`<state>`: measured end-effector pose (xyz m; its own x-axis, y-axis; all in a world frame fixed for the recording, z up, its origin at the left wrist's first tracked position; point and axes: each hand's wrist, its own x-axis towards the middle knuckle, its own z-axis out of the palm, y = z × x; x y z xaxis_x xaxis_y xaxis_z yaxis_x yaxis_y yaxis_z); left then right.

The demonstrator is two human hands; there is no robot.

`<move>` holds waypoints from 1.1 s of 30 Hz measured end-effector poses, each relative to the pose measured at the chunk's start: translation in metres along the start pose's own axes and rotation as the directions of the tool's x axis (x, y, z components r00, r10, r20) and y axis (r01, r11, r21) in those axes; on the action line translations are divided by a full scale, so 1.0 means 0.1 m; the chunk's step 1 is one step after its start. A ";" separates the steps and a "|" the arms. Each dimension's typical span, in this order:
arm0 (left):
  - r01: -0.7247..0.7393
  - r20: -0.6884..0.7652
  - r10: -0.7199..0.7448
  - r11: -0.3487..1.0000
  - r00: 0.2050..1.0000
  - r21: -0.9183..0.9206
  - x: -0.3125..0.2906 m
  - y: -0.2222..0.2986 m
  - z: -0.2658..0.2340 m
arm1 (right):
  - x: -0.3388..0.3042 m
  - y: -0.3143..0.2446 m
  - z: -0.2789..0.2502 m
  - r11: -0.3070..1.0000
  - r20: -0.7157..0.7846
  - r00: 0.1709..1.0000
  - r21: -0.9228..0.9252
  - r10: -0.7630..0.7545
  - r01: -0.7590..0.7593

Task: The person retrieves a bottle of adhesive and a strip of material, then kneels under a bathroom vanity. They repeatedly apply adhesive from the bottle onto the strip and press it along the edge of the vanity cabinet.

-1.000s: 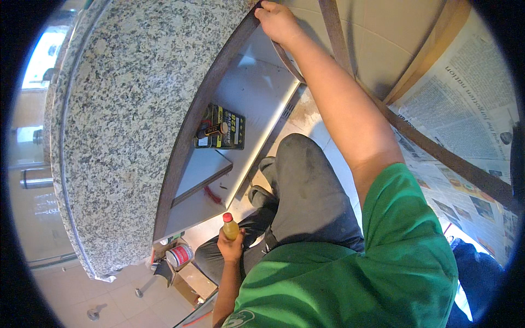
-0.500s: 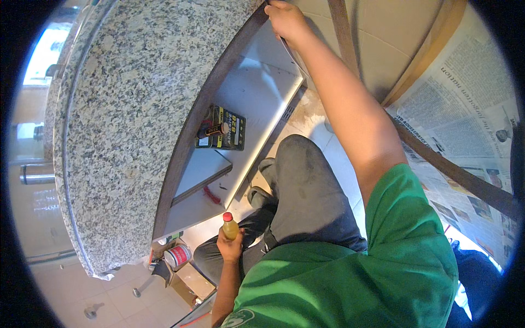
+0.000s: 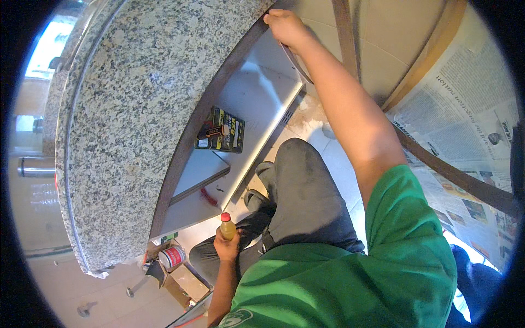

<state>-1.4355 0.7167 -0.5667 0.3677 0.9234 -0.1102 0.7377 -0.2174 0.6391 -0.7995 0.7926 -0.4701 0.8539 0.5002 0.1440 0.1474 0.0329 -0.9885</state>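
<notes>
My left hand (image 3: 226, 247) is wrapped round a small clear bottle (image 3: 228, 228) with a red cap and yellowish contents, held upright by my lap. Reaching forward, my right hand (image 3: 288, 28) is closed at the far end of the brown front edge (image 3: 183, 142) under the granite countertop (image 3: 136, 120). A thin brown edging strip (image 3: 295, 63) hangs down from its fingers beside my forearm; its grip point is partly hidden. In the open cabinet (image 3: 262, 71) stand a black and yellow adhesive tin (image 3: 234, 133) and a dark cylinder with a pale end (image 3: 213, 132).
A loose white board (image 3: 199, 172) and a red item (image 3: 208, 197) lie in the cabinet. At lower left are a white and red tub (image 3: 171, 256) and a cardboard box (image 3: 188, 281). Long brown strips (image 3: 454, 169) and newspaper (image 3: 470, 109) are at my right.
My right hand stays at the far edge while the hanging strip bows out slightly more toward my forearm. The bottle stays in my left hand. The view has shifted a little.
</notes>
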 end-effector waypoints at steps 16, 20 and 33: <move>-0.021 -0.036 0.021 1.000 0.999 -0.016 -0.04 -0.01 -0.04 | -0.17 0.13 0.07 0.999 -0.044 0.999 -0.044 -0.032 0.030; -0.023 -0.025 0.023 1.000 0.999 -0.003 -0.03 -0.10 -0.04 | -0.25 0.21 -0.10 0.999 -0.038 0.999 0.053 -0.005 0.007; -0.011 -0.051 0.002 0.986 0.999 -0.169 -0.04 -0.33 -0.01 | -0.45 0.12 0.02 0.997 -0.047 0.996 -0.001 0.077 -0.077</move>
<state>-1.4619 0.7204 -0.5863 0.3401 0.9378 -0.0697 0.6272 -0.1710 0.7599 -0.8369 0.7718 -0.4889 0.8852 0.4600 0.0698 0.0820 -0.0067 -0.9966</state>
